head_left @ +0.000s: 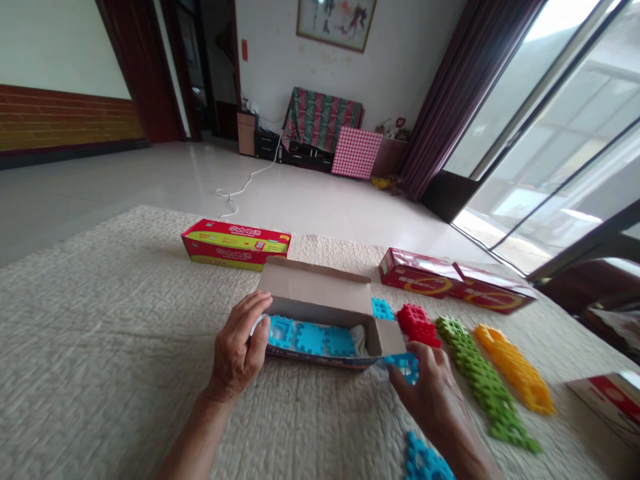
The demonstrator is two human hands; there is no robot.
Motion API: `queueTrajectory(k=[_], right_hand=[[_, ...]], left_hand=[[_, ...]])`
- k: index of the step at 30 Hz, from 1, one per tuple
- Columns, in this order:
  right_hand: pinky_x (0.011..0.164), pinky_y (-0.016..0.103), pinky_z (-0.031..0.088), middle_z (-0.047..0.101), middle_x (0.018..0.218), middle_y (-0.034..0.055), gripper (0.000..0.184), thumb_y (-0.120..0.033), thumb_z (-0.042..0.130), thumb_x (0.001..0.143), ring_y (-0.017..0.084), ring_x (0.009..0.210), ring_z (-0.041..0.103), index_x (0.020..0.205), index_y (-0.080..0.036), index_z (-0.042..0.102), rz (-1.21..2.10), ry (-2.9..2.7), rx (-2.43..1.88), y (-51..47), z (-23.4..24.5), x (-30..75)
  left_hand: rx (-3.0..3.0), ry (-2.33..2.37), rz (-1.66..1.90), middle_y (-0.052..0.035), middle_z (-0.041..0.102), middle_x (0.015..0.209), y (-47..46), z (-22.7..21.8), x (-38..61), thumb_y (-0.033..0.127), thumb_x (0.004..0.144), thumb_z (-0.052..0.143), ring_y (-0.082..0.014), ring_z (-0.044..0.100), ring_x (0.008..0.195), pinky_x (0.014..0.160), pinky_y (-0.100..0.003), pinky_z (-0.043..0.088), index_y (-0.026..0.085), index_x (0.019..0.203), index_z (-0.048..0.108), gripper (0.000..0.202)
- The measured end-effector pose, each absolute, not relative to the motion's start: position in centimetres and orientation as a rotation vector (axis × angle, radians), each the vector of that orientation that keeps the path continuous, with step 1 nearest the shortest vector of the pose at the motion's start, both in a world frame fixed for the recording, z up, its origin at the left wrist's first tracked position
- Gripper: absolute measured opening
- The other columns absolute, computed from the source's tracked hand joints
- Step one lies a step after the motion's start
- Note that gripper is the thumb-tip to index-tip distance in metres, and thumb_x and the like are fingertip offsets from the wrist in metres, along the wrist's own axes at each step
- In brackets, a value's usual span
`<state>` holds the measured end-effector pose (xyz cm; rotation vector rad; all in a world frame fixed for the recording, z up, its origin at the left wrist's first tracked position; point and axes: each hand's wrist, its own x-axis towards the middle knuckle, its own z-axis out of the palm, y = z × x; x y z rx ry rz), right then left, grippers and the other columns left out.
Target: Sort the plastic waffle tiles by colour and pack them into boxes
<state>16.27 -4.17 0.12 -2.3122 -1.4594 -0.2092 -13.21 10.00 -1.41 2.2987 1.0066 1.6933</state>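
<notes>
An open cardboard box (316, 287), its lid folded back, lies on the quilted cover in front of me. Blue interlocking plastic tiles (310, 339) lie in a row inside it, with some whitish material at the right end. My left hand (241, 343) grips the left end of the box, thumb near and fingers behind. Just off the box's right flap, my right hand (430, 380) has a blue lattice tile (407, 365) between thumb and fingers. More blue tiles (427, 460) lie near the front, and another blue tile (383, 308) is behind the flap.
Red tiles (417, 325), a green row of tiles (483, 380) and a yellow row of tiles (515, 367) lie to the right. A red and yellow-green box (235, 245) stands behind left. Dark red boxes (455, 280) stand behind right; another box (610, 403) is at the right edge.
</notes>
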Motion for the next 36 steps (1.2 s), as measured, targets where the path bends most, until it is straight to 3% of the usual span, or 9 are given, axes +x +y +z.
queueTrajectory(k=[5, 10, 14, 19, 23, 26, 29, 36], right_hand=[[0.071, 0.038, 0.054, 0.061, 0.100, 0.0102, 0.033, -0.045, 0.052, 0.081, 0.024, 0.085, 0.066, 0.104, -0.021, 0.056, -0.043, -1.594, -2.250, -6.9, -0.7, 15.7], [0.087, 0.042, 0.053, 0.061, 0.121, 0.0126, 0.050, -0.033, 0.062, 0.070, 0.028, 0.106, 0.064, 0.118, -0.023, 0.055, 0.053, -1.812, -2.179, -7.8, -1.2, 16.1], [0.092, 0.042, 0.053, 0.062, 0.125, 0.0113, 0.052, -0.021, 0.057, 0.066, 0.028, 0.111, 0.063, 0.118, -0.023, 0.060, 0.114, -1.944, -2.191, -7.5, -0.9, 16.6], [0.086, 0.044, 0.056, 0.065, 0.120, 0.0129, 0.046, -0.025, 0.061, 0.068, 0.030, 0.106, 0.066, 0.114, -0.024, 0.063, 0.055, -1.973, -2.138, -8.3, 0.3, 17.6], [0.069, 0.035, 0.060, 0.067, 0.113, 0.0076, 0.042, -0.039, 0.067, 0.073, 0.024, 0.085, 0.071, 0.113, -0.029, 0.062, -0.029, -1.958, -2.038, -8.2, 4.4, 17.9], [0.070, 0.036, 0.058, 0.063, 0.119, 0.0092, 0.044, -0.043, 0.066, 0.076, 0.022, 0.084, 0.069, 0.117, -0.028, 0.058, -0.105, -1.878, -1.978, -5.7, 7.8, 15.8], [0.077, 0.036, 0.055, 0.062, 0.116, 0.0083, 0.041, -0.035, 0.064, 0.077, 0.023, 0.093, 0.065, 0.116, -0.026, 0.057, 0.011, -1.967, -1.922, -2.1, 9.4, 12.6], [0.072, 0.035, 0.050, 0.062, 0.106, 0.0098, 0.037, -0.023, 0.063, 0.071, 0.021, 0.086, 0.062, 0.107, -0.019, 0.061, 0.175, -2.053, -1.979, 1.9, 8.7, 10.2]], left_hand=[[2.298, 0.998, 1.704, -0.0099, 0.063, 0.122, 10.0, -1.3, -13.2, 0.015, 0.091, 0.047, -0.0229, 0.057, 0.118, 0.102, -0.043, 0.047, 0.019, 0.121, 0.058, 0.032], [2.302, 1.001, 1.698, -0.0098, 0.063, 0.121, 9.9, -1.4, -13.2, 0.016, 0.091, 0.048, -0.0234, 0.056, 0.119, 0.102, -0.043, 0.047, 0.019, 0.121, 0.058, 0.032], [2.298, 1.002, 1.688, -0.0098, 0.063, 0.122, 10.0, -1.4, -13.3, 0.016, 0.091, 0.048, -0.0238, 0.056, 0.119, 0.103, -0.043, 0.047, 0.019, 0.121, 0.058, 0.033], [2.298, 0.999, 1.716, -0.0093, 0.064, 0.121, 10.0, -1.4, -13.2, 0.015, 0.091, 0.048, -0.0229, 0.057, 0.118, 0.102, -0.042, 0.048, 0.019, 0.121, 0.058, 0.033], [2.298, 1.004, 1.705, -0.0097, 0.063, 0.121, 9.9, -1.4, -13.1, 0.015, 0.091, 0.047, -0.0231, 0.056, 0.118, 0.102, -0.043, 0.048, 0.019, 0.122, 0.057, 0.033], [2.294, 1.020, 1.700, -0.0102, 0.063, 0.121, 9.9, -1.5, -13.2, 0.017, 0.091, 0.046, -0.0238, 0.056, 0.119, 0.102, -0.045, 0.048, 0.019, 0.121, 0.057, 0.032], [2.300, 1.035, 1.697, -0.0105, 0.064, 0.121, 9.9, -1.4, -13.2, 0.018, 0.092, 0.045, -0.0242, 0.057, 0.118, 0.101, -0.046, 0.049, 0.019, 0.121, 0.058, 0.032], [2.292, 1.023, 1.723, -0.0097, 0.065, 0.120, 9.9, -1.1, -13.1, 0.016, 0.091, 0.046, -0.0234, 0.057, 0.118, 0.100, -0.044, 0.050, 0.019, 0.121, 0.058, 0.032]])
